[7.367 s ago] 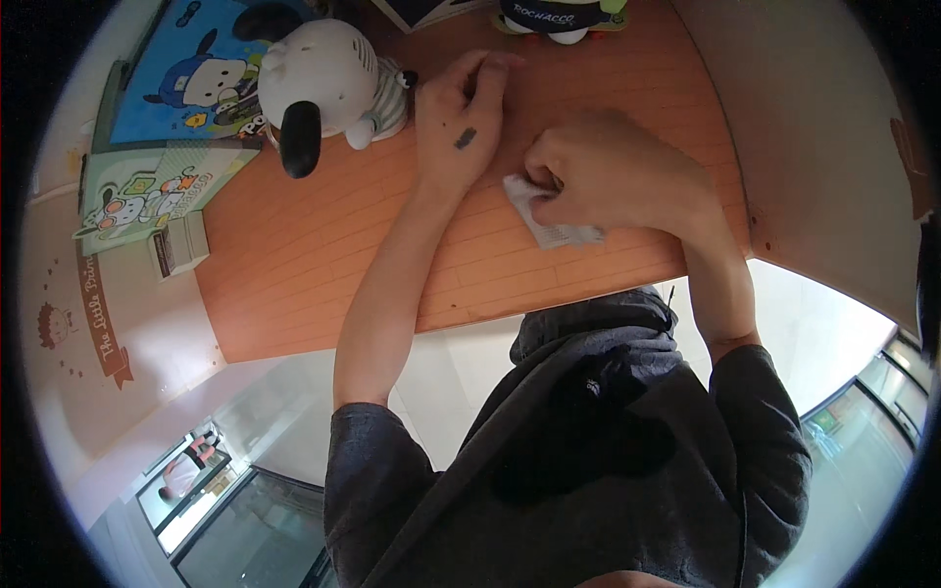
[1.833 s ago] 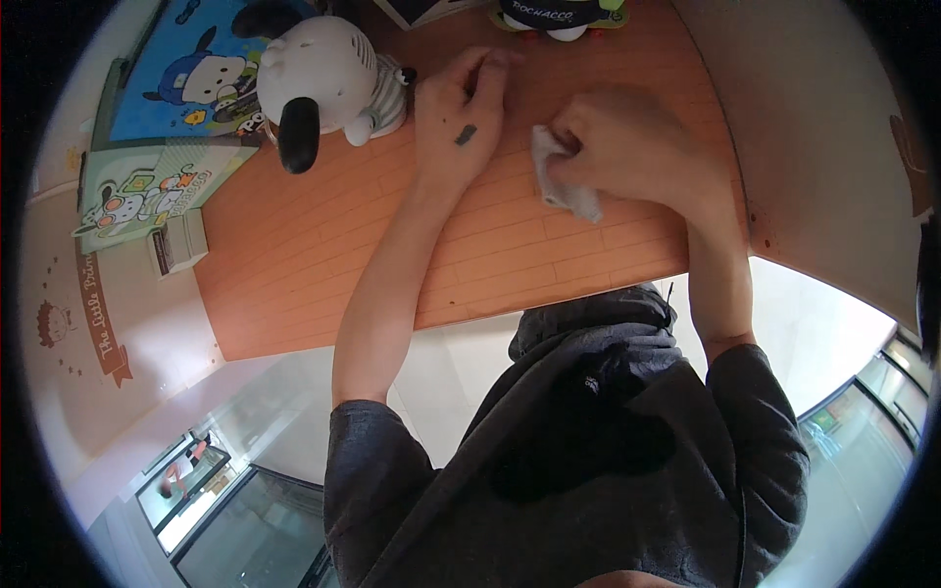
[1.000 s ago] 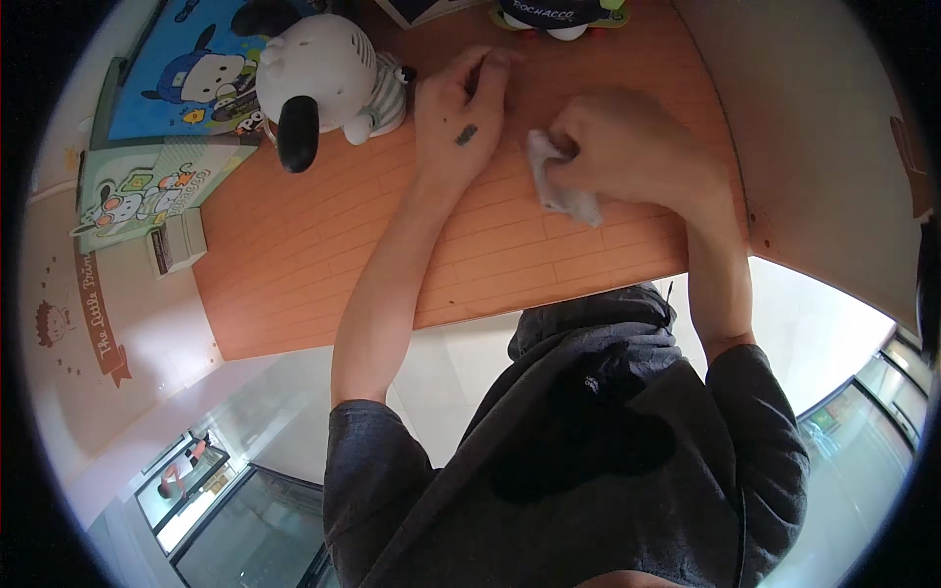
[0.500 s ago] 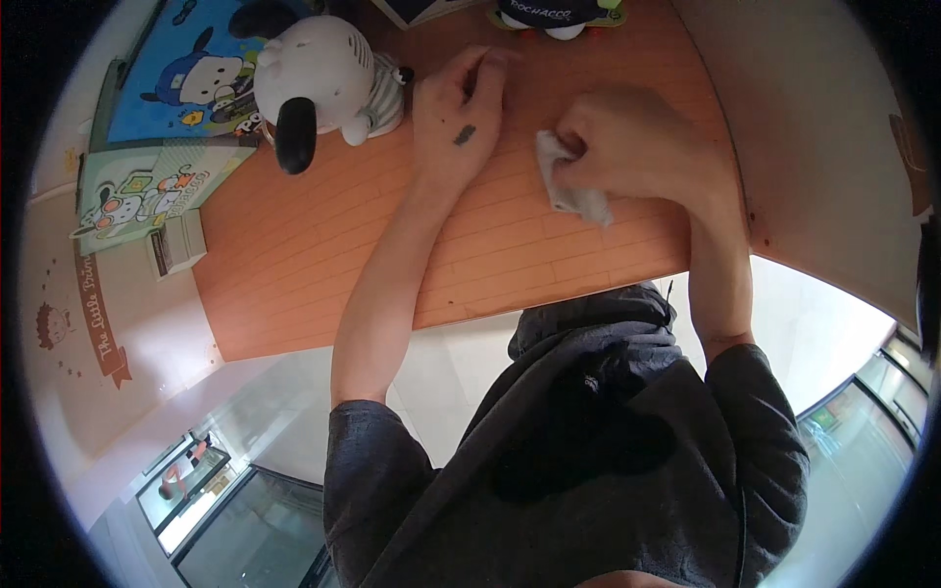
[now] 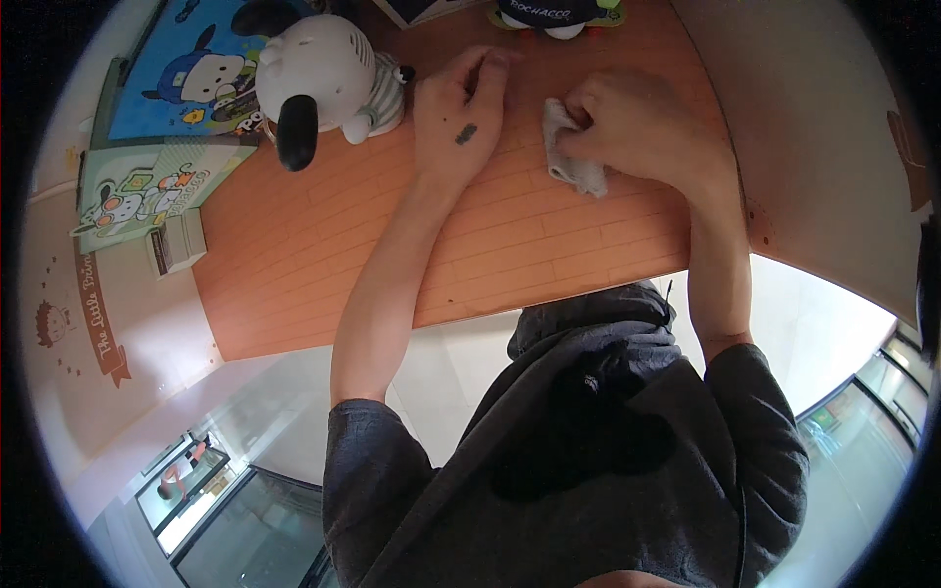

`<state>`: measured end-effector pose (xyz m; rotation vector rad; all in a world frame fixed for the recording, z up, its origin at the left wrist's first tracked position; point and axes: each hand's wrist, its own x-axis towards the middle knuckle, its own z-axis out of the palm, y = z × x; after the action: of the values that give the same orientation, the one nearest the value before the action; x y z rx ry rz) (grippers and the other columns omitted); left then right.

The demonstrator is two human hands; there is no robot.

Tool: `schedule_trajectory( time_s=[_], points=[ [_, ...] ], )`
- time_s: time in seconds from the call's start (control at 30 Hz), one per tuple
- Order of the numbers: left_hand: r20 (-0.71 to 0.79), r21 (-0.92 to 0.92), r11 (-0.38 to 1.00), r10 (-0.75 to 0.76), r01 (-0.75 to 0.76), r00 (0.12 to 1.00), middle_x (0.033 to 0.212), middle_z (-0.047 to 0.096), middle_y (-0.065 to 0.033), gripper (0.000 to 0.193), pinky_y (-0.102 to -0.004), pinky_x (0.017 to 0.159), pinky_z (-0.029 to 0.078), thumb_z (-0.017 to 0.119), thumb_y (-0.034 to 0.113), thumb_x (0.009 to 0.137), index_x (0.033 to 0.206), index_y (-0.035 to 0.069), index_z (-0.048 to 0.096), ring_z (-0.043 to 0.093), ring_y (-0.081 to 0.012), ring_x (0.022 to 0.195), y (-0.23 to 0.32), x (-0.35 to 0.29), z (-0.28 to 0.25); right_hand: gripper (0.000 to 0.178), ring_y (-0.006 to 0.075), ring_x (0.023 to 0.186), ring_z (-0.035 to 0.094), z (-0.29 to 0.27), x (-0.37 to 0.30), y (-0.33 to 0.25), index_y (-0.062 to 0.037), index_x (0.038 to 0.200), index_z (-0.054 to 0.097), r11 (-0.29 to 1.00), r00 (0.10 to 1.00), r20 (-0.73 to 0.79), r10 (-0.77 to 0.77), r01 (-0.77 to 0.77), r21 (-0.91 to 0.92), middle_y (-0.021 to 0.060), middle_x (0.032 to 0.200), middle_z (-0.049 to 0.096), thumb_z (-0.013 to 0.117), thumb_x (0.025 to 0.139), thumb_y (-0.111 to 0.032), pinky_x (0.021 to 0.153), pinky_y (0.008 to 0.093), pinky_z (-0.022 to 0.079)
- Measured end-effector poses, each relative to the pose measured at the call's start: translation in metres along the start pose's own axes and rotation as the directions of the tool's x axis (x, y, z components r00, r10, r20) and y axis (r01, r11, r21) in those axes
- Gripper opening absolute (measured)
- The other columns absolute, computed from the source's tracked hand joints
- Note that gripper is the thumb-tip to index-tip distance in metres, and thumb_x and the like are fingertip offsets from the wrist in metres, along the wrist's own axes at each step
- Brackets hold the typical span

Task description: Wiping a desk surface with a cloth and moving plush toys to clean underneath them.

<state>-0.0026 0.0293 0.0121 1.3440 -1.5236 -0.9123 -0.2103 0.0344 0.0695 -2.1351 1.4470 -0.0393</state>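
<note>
A crumpled whitish cloth (image 5: 576,162) is pinched in my right hand (image 5: 632,122), its loose end hanging toward the near edge of the wood-patterned tabletop (image 5: 490,255). My left hand (image 5: 459,118) rests on the same surface, back up. Its fingers bend loosely, with a gap between thumb and index finger; nothing shows in it, though the fingertips are partly hidden. A dark mark is on the back of that hand. Just left of it stands a white dog figure (image 5: 319,73) with black ears and a striped body, apart from the hand.
At the far left lean a blue picture board (image 5: 176,88) and a pale green illustrated panel (image 5: 147,191), with a small white box (image 5: 178,245) below. Another figure with a dark top (image 5: 549,15) stands at the back. A pale side wall (image 5: 804,127) bounds the right.
My right hand has shifted slightly away from me with the cloth, whose lower end is now farther from the near edge. My left hand stays nearly still.
</note>
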Motion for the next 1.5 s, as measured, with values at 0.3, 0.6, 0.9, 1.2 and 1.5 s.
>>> schedule_trajectory(
  time_s=[0.3, 0.6, 0.9, 1.2, 1.5],
  points=[
    [-0.022, -0.058, 0.998, 0.015, -0.016, 1.000, 0.074, 0.067, 0.0002, 0.024, -0.0268, 0.060, 0.041, 0.064, 0.017, 0.107, 0.110, 0.002, 0.082, 0.050, -0.0110, 0.066, -0.004, 0.002, 0.003, 0.028, 0.0327, 0.056, 0.046, 0.008, -0.004, -0.020, -0.0003, 0.074, 0.071, 0.985, 0.981, 0.097, -0.171, 0.173, -0.008, 0.0121, 0.064, 0.061, 0.071, 0.081, -0.027, 0.063, 0.0420, 0.046],
    [0.013, 0.020, 1.000, 0.012, -0.013, 1.000, 0.076, 0.068, -0.0022, 0.029, -0.0232, 0.064, 0.044, 0.058, 0.016, 0.111, 0.115, 0.003, 0.083, 0.056, -0.0106, 0.069, 0.000, 0.001, 0.000, 0.028, 0.0306, 0.056, 0.044, -0.001, -0.005, -0.022, -0.0012, 0.072, 0.069, 0.992, 0.979, 0.160, -0.126, 0.126, 0.011, 0.0108, 0.064, 0.058, 0.075, 0.076, -0.028, 0.062, 0.0414, 0.045],
    [-0.001, 0.020, 0.999, 0.039, -0.039, 0.999, 0.076, 0.068, -0.0024, 0.029, -0.0233, 0.065, 0.044, 0.057, 0.016, 0.110, 0.116, 0.003, 0.083, 0.057, -0.0110, 0.069, -0.002, 0.001, 0.000, 0.028, 0.0289, 0.056, 0.045, -0.002, -0.006, -0.013, -0.0027, 0.071, 0.070, 0.994, 0.987, 0.145, -0.069, 0.079, -0.070, 0.0093, 0.063, 0.058, 0.077, 0.075, -0.029, 0.063, 0.0393, 0.045],
    [-0.018, -0.018, 0.999, 0.037, -0.038, 0.999, 0.072, 0.066, 0.0000, 0.025, -0.0256, 0.061, 0.042, 0.062, 0.015, 0.107, 0.111, 0.002, 0.083, 0.052, -0.0116, 0.065, 0.002, 0.001, 0.003, 0.029, 0.0292, 0.055, 0.046, 0.012, 0.000, -0.010, -0.0030, 0.072, 0.071, 0.993, 0.994, 0.030, -0.107, 0.105, 0.048, 0.0101, 0.064, 0.060, 0.077, 0.076, -0.031, 0.062, 0.0391, 0.045],
    [-0.026, 0.071, 0.993, 0.100, -0.098, 0.995, 0.075, 0.068, -0.0019, 0.031, -0.0234, 0.064, 0.043, 0.058, 0.018, 0.111, 0.115, 0.001, 0.083, 0.056, -0.0112, 0.069, -0.001, 0.001, 0.002, 0.028, 0.0301, 0.054, 0.049, -0.002, -0.005, -0.019, -0.0023, 0.072, 0.074, 0.996, 0.993, 0.116, -0.034, 0.043, -0.074, 0.0118, 0.066, 0.066, 0.075, 0.077, -0.030, 0.061, 0.0392, 0.045]
  ],
)
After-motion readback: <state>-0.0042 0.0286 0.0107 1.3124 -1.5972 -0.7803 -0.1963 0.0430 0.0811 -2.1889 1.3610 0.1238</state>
